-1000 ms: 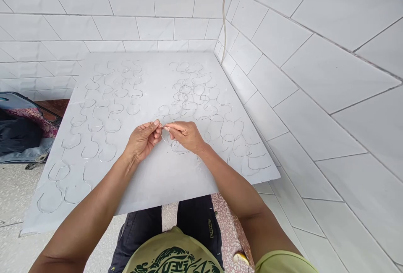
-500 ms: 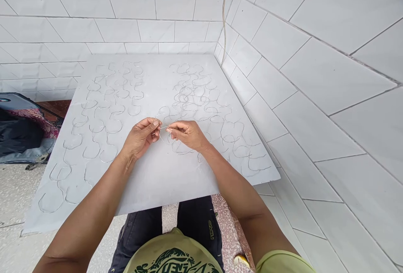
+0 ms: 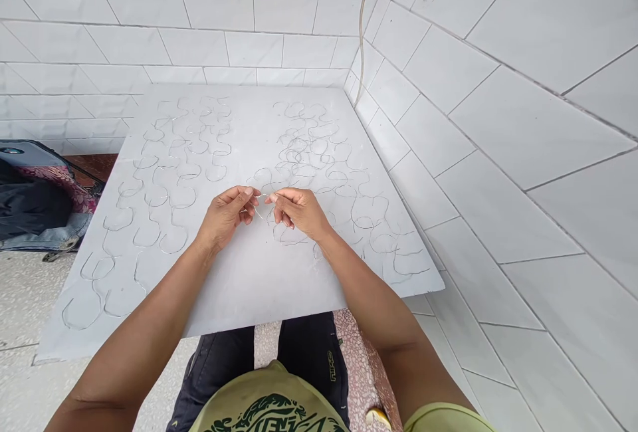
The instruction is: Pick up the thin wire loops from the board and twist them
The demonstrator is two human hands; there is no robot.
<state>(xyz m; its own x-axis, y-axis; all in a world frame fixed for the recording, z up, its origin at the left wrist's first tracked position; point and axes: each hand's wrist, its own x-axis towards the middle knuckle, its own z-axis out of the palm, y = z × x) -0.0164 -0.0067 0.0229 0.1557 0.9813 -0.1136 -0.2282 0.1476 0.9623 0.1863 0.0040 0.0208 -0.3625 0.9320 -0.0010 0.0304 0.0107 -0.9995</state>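
Over the middle of a white board [image 3: 259,279], my left hand [image 3: 226,214] and my right hand [image 3: 298,211] each pinch one end of a thin bent wire piece [image 3: 260,207]. Both hands are closed on it, fingertips a few centimetres apart, held just above the board. Several curved wire pieces lie spread in rows on the board's left part [image 3: 164,186]. A denser, tangled heap of such wire pieces [image 3: 319,159] lies on its right part, just beyond and beside my right hand.
White tiled walls close in behind and on the right; a pale cable [image 3: 363,26] hangs in the corner. A dark bag with cloth [image 3: 34,199] lies on the floor at the left. My knees in dark trousers [image 3: 299,359] sit under the board's near edge.
My fingertips have drawn slightly apart along the wire. The view has shifted a little; the hands stay in the same place over the board.
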